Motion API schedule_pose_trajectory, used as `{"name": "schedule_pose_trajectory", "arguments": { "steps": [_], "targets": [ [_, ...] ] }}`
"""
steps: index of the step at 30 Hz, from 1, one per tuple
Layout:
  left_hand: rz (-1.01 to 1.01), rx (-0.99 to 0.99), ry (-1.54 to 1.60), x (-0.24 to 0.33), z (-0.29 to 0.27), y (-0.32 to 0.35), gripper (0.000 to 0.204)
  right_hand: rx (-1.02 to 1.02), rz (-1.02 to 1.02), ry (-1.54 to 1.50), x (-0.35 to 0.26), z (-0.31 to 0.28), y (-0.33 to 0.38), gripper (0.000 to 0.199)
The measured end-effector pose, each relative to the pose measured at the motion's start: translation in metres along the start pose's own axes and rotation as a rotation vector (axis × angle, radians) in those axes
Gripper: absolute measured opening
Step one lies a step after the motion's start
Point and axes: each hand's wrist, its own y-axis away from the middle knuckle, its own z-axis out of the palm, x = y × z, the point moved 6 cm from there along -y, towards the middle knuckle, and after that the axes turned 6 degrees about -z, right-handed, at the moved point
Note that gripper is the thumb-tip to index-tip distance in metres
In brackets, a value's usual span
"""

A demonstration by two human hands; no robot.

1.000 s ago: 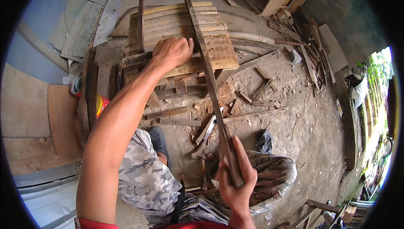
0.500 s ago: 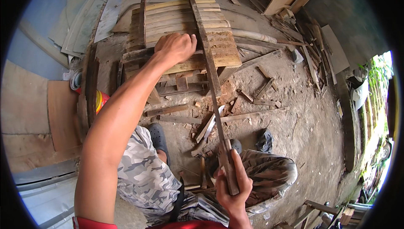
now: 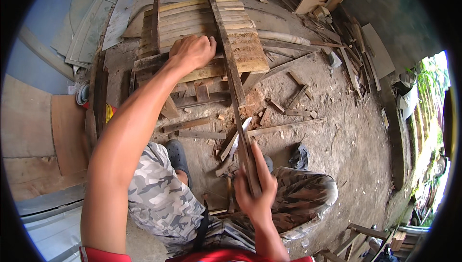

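Right fingers [image 3: 261, 165] wrap the tool [image 3: 250, 166]. Left fingers [image 3: 190, 43], curled, grip unclear, lie beside the strip [image 3: 232, 69], over the bench [image 3: 249, 49].

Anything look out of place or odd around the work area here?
Yes: wood offcuts lie scattered at odd angles on the floor, and what looks like a bare blade lies among them, an exposed edge near the left shoe.

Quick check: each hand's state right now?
Left hand: closed; whether it grips anything is hidden.
Right hand: closed around a dark bar's near end.
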Motion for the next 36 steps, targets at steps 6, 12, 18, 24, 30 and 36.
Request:
{"name": "schedule_pose_trajectory", "arguments": {
  "steps": [6, 12, 18, 24, 30, 36],
  "targets": [
    [0.015, -0.022, -0.023, 0.0, 0.001, -0.002, 0.061, 0.017, 0.099, -0.09, -0.018, -0.014, -0.009, 0.063],
    [0.086, 0.112, -0.018, -0.051, 0.017, -0.022, 0.038, 0.034, 0.074, -0.167, -0.002, 0.042, -0.11, 0.058],
    [-0.06, -0.134, -0.073, 0.0, 0.013, 0.021, 0.039, 0.022, -0.005, -0.094, -0.008, 0.015, -0.048, 0.066],
    [0.034, 0.065, -0.058, -0.004, 0.01, 0.005, 0.038, 0.067, -0.019, -0.029, -0.004, 0.034, -0.057, 0.069],
    [-0.026, 0.075, -0.046, -0.009, 0.006, 0.002, 0.036, -0.005, -0.008, -0.076, 0.009, 0.027, -0.067, 0.067],
    [0.002, 0.165, -0.08, -0.025, 0.001, -0.006, 0.038, -0.035, 0.069, -0.172, 0.006, 0.028, -0.084, 0.058]
  ]
}}
